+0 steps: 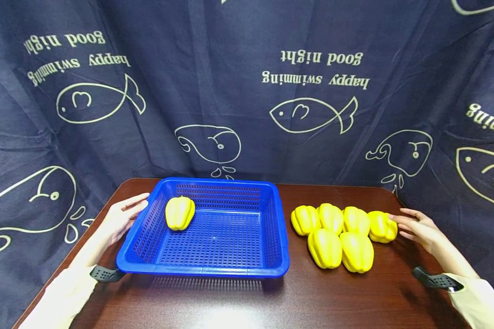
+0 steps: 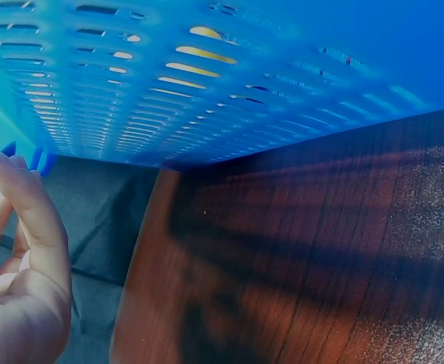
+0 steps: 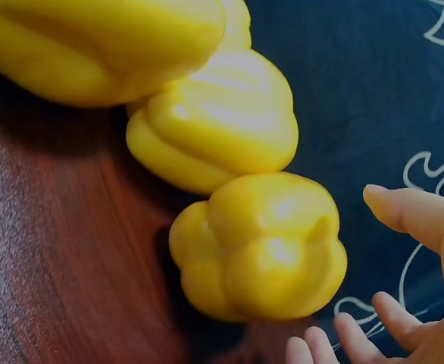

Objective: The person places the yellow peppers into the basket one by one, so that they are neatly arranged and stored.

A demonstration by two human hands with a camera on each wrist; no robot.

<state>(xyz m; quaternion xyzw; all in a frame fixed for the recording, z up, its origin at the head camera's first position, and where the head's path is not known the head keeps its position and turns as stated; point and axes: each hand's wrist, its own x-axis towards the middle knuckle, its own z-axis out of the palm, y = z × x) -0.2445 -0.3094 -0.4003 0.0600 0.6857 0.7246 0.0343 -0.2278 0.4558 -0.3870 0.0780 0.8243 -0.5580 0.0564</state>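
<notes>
Evidently the work stands near its beginning, if peppers are being gathered into the blue basket point(image 1: 201, 271), though the pictures alone do not settle which way they travel. Nearest, two yellow front peppers point(image 1: 324, 248) lie outside the basket, to the right of its nearer half. A little farther off, the left hand point(image 1: 121, 219) is at the basket's left rim; its fingers are bent there, and I cannot tell whether they grip the rim or only touch it. The right hand point(image 1: 424, 230), well to the right of the basket, has its fingers spread and holds nothing, just beside the end pepper point(image 1: 382, 227) of a row of four right of the basket's farther half. One inside pepper point(image 1: 179, 213) sits in the basket's back left part. So one is in and six are out, which I judge a small share done. The tabletop point(image 1: 313, 301) is glossy red-brown wood, with a bright glare in front of the basket and rounded corners beyond it. Behind the basket hangs a dark blue cloth point(image 1: 230, 82) with pale fish, whales and upside-down lettering.
</notes>
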